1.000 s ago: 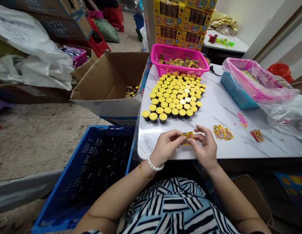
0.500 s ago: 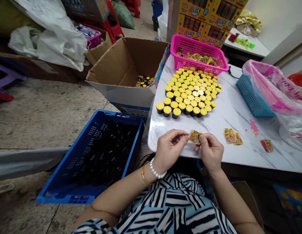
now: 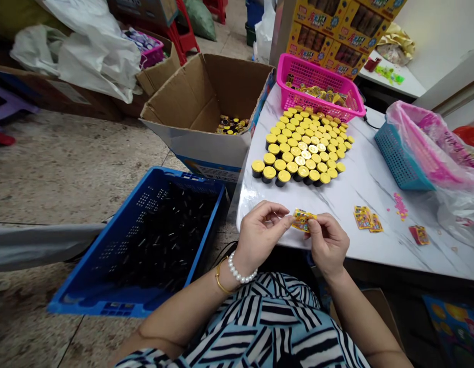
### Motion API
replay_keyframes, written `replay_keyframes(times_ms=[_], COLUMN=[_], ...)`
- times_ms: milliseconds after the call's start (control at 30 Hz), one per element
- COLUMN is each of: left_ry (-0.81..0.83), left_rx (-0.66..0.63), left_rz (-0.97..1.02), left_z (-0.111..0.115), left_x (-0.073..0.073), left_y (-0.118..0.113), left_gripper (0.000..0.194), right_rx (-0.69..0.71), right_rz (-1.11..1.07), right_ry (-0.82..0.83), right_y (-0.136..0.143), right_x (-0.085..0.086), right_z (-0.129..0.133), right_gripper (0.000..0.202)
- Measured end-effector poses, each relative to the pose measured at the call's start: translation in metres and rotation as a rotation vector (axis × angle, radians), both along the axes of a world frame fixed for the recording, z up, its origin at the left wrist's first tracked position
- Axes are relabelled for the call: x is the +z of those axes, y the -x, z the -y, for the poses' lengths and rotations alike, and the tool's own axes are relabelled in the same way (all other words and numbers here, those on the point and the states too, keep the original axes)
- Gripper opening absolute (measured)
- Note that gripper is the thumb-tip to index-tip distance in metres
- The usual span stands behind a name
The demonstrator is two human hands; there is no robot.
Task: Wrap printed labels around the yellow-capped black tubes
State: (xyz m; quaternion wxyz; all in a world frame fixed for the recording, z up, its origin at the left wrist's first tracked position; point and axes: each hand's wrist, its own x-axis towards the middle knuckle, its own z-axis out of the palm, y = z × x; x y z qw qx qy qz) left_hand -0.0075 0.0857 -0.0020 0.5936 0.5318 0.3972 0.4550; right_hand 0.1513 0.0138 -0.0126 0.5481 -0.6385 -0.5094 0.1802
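Note:
Between my two hands, over the front edge of the table, is a small yellow printed label. My left hand pinches its left end, and my right hand grips its right end between thumb and fingers. Beyond them stand many small black tubs with yellow lids, packed close together in rows. To the right of my right hand lies a small pile of similar yellow labels. Farther right is a red-and-yellow stack of labels.
On the left, a blue crate holds black tubs. Behind it stands an open cardboard box with yellow-lidded pieces inside. A pink basket sits behind the tubs; a teal basket stands right. Pink bits lie on the table.
The label between my hands has turned slightly and now lies more level, shifted a little left. Both hands still hold it. My view has swung slightly left.

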Motion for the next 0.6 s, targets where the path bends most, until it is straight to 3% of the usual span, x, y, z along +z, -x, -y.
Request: replay_keyframes(times_ms=[100, 267, 433, 500, 600], left_ry=[-0.023, 0.0, 0.275, 0.364, 0.453], left_rx=[-0.055, -0.031, -0.069, -0.077, -0.068], left_rz=[0.021, 0.037, 0.1, 0.158, 0.252], left_z=[0.002, -0.002, -0.011, -0.015, -0.02], left_x=[-0.001, -0.005, -0.006, -0.005, -0.003], left_y=[0.003, 0.012, 0.028, 0.031, 0.036], left_gripper=[0.016, 0.015, 0.026, 0.03, 0.032], right_rx=[0.04, 0.138, 0.301, 0.253, 0.078], right_rz=[0.086, 0.253, 0.369, 0.49, 0.802], right_ry=[0.004, -0.032, -0.054, -0.093, -0.125], right_y=[0.003, 0.013, 0.009, 0.001, -0.008], right_x=[-0.001, 0.003, 0.022, 0.027, 0.025], right_z=[-0.004, -0.016, -0.045, -0.066, -0.1], right_gripper=[0.01, 0.01, 0.007, 0.009, 0.03])
